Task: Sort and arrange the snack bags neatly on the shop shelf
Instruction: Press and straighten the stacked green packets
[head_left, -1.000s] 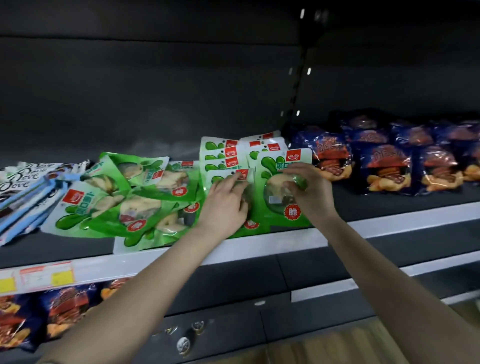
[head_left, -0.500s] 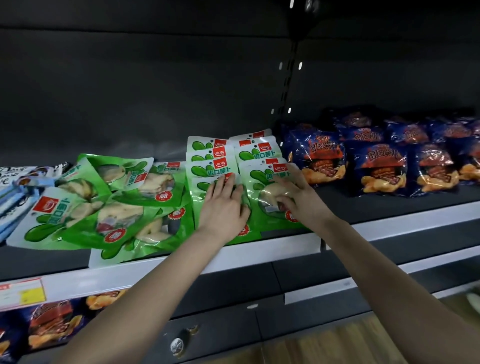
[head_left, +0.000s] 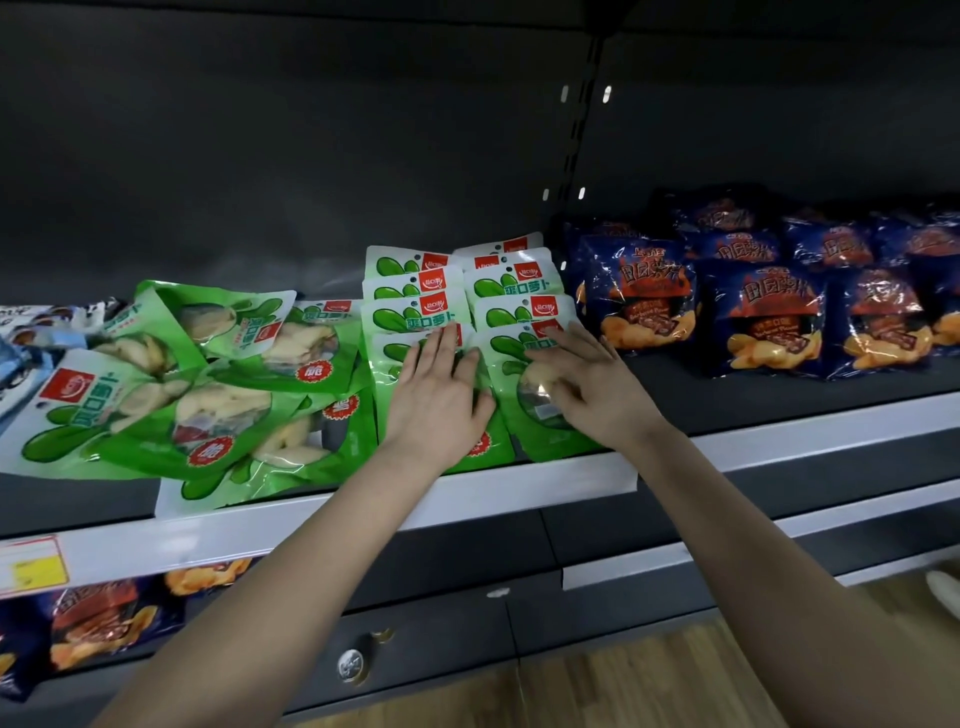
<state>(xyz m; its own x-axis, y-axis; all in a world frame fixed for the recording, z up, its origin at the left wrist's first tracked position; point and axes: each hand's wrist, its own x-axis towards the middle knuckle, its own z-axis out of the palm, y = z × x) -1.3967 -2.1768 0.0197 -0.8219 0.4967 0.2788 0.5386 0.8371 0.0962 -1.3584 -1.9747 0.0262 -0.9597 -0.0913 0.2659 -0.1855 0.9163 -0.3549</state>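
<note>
Two neat overlapping rows of green snack bags (head_left: 415, 288) lie in the middle of the dark shelf (head_left: 779, 400). My left hand (head_left: 441, 395) rests flat, fingers spread, on the front bag of the left row. My right hand (head_left: 587, 384) lies palm down on the front bag (head_left: 545, 431) of the right row, fingers slightly curled on it. A loose, untidy pile of the same green bags (head_left: 171, 395) spreads to the left of the rows.
Dark blue snack bags (head_left: 763, 317) stand in rows on the right of the shelf. Blue-white packets (head_left: 26, 343) lie at the far left. More blue bags (head_left: 88, 623) sit on the shelf below. A white price rail (head_left: 311, 519) edges the shelf.
My right hand laid the green bag it held upright down onto the right row and now presses it flat. My left hand stayed on the left row.
</note>
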